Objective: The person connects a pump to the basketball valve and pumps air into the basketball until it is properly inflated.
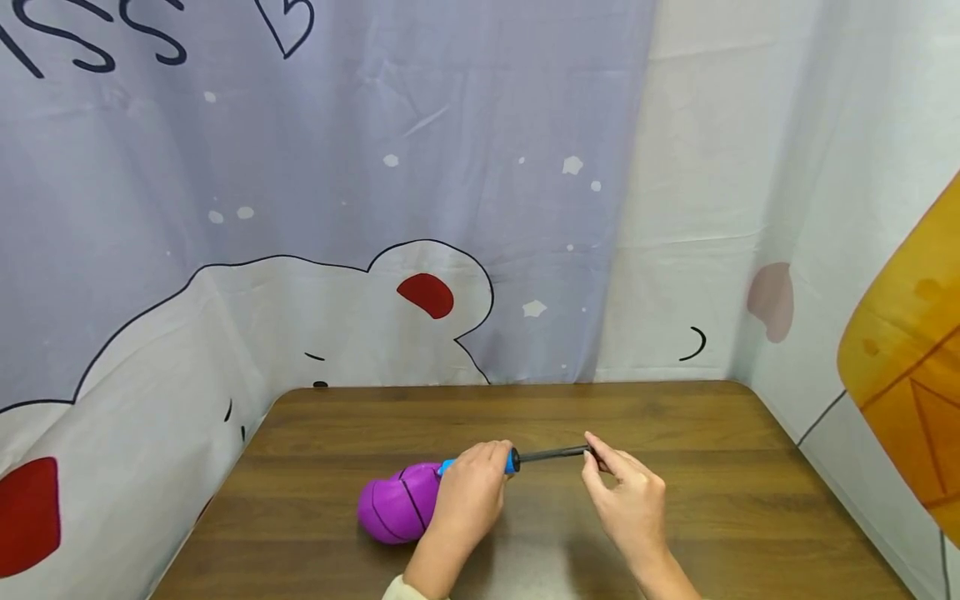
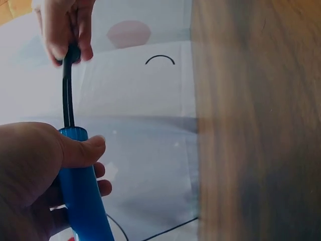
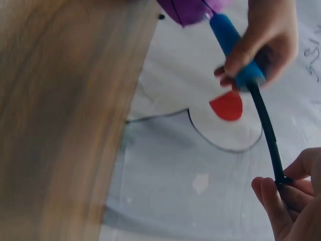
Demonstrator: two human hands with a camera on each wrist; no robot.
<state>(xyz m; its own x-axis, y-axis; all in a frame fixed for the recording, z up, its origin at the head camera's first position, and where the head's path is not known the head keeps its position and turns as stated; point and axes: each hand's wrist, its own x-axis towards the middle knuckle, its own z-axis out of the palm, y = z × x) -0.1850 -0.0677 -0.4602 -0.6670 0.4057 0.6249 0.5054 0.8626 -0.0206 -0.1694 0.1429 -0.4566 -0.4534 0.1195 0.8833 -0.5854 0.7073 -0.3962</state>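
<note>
A blue hand pump (image 2: 83, 191) with a black rod (image 1: 551, 454) lies across the view, held above the wooden table. My left hand (image 1: 472, 492) grips its blue barrel, fingers wrapped round and thumb along the near side. With thumb and fingertips, my right hand (image 1: 630, 500) pinches the black end of the rod, which is drawn well out of the barrel. At the barrel's left end sits a purple balloon (image 1: 397, 507) with black lines on it, partly filled out. Its joint with the pump is partly hidden by my left hand in the head view.
Beneath the hands is a brown wooden table (image 1: 315, 442) with rounded far corners. A printed curtain (image 1: 510, 217) hangs behind it, right at the far edge, and more printed cloth (image 1: 810, 208) closes off the right side.
</note>
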